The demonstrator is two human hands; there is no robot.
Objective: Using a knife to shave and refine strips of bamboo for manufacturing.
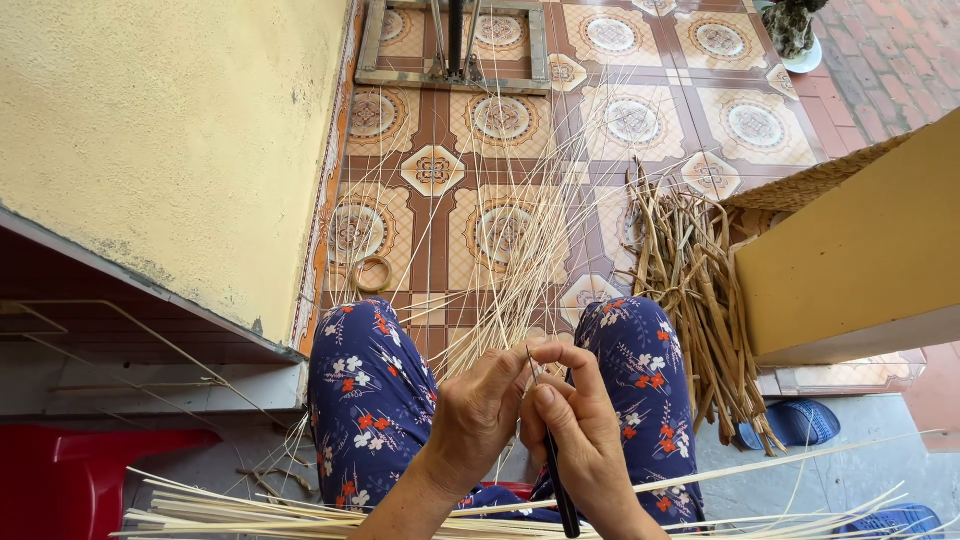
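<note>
Above the floral trousers (372, 400), the left hand (478, 415) pinches thin, springy, brittle-looking cane strips (510, 240) near their gathered ends, while the right hand (580, 425) grips a dark knife (556, 475).

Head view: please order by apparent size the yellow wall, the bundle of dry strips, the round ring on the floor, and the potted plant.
1. Yellow wall, though nearness enlarges it.
2. Bundle of dry strips.
3. Potted plant, partly cut off, farthest away.
4. Ring, close to the plant in size; unsure.

Soft, even daylight fills the scene, brightest on the tiled floor (600, 130) ahead, with only faint shadows. The picture is sharp; straight edges bow near the frame's borders.
</note>
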